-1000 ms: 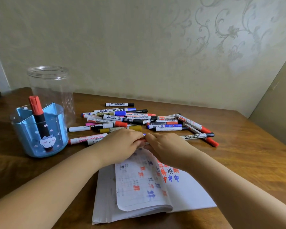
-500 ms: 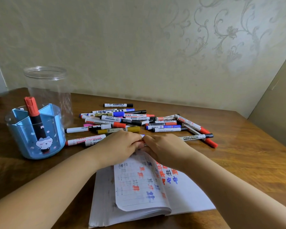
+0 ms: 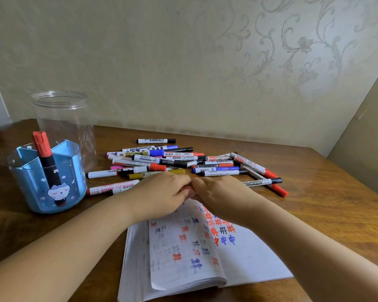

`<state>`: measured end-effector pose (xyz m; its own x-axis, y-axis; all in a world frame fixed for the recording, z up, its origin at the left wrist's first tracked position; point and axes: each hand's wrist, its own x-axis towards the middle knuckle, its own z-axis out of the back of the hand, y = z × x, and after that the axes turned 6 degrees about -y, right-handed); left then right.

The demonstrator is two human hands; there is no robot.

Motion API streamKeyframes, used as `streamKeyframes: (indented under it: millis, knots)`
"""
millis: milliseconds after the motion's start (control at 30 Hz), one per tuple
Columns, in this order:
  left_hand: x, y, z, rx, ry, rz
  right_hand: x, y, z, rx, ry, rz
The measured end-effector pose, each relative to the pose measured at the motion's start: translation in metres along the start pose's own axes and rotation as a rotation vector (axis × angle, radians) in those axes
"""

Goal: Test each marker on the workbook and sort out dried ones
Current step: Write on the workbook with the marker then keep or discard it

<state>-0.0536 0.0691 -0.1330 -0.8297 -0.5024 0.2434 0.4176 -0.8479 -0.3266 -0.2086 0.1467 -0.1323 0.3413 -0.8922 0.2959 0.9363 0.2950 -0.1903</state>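
A marker [image 3: 189, 188], mostly hidden, shows as a thin reddish sliver between the two hands, which meet fingertip to fingertip just above the far edge of the workbook [image 3: 183, 247]. The left hand [image 3: 162, 195] curls its fingers round one end and the right hand [image 3: 223, 195] pinches the other, knuckles up, both forearms reaching in from the near edge. The workbook lies open on the table [image 3: 325, 214], its pages covered in red, blue and black test marks, the left page curling up. Just beyond the hands a loose pile of markers [image 3: 179, 160] spreads across the wood, white barrels with red, blue, black and yellow caps lying crossed over one another. To the left stands a blue divided pen holder [image 3: 46, 184] with a cartoon figure on its front, and one black marker with a red cap [image 3: 45, 155] leans upright inside it. A clear plastic jar [image 3: 63, 127] stands open right behind the holder. The table is dark brown wood with a glossy grain, set against a pale wall [image 3: 183, 62] with embossed floral scrollwork; a plain beige panel [image 3: 367, 138] rises at the right.
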Motion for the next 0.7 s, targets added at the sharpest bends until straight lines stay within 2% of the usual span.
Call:
streamKeyframes:
  millis: [133,333,433,600,700]
  knots:
    - [-0.001,-0.002,0.003,-0.032,0.022,-0.001,-0.004,-0.001,-0.005,0.068,-0.129,0.011]
    - [0.000,-0.002,0.003,-0.047,0.042,0.022,-0.005,0.000,-0.007,0.093,-0.207,-0.005]
    - [0.000,-0.002,0.002,-0.030,0.036,0.027,-0.004,0.000,-0.006,0.083,-0.193,-0.021]
    - [-0.002,0.003,0.008,-0.011,0.020,0.039,-0.007,-0.009,0.010,0.227,0.016,-0.150]
    - [-0.006,0.006,0.011,-0.004,-0.012,0.057,-0.011,-0.014,0.015,0.267,0.011,-0.224]
